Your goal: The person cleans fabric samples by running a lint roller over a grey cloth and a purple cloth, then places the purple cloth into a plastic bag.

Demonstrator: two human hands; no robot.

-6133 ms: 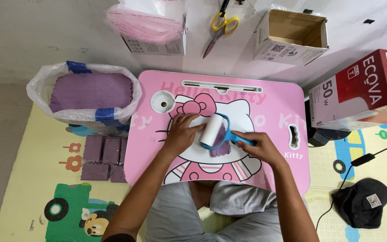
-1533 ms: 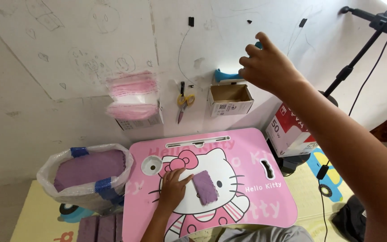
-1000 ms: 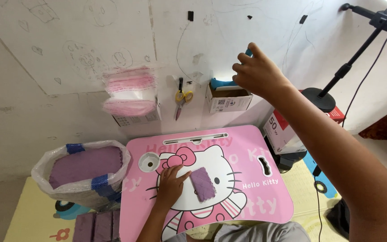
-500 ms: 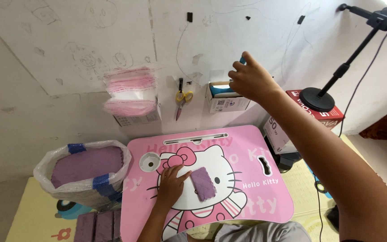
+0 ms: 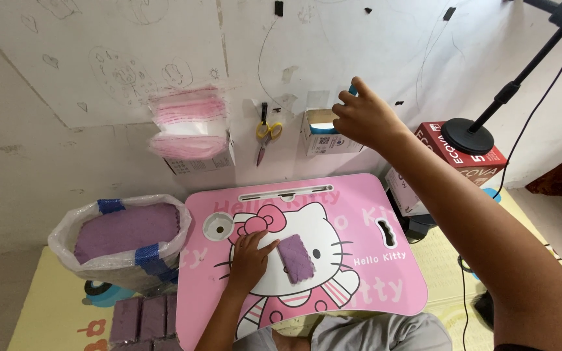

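Observation:
My left hand lies flat on the pink cartoon-cat lap table, fingers spread, with its fingertips at the left edge of a small purple cloth piece. My right hand is raised to the wall, fingers curled, just right of and above a small open cardboard box fixed there. A bit of blue shows at its fingertips. I cannot tell whether the hand holds it.
A plastic bag of purple cloths stands left of the table, with more purple pieces below it. Pink packets and yellow-handled scissors hang on the wall. A red box and a black stand sit to the right.
My right arm has come down from high on the wall to beside the cardboard box. Six seconds ago both hands worked a blue-handled roller over the cloth. My left hand stays by the cloth.

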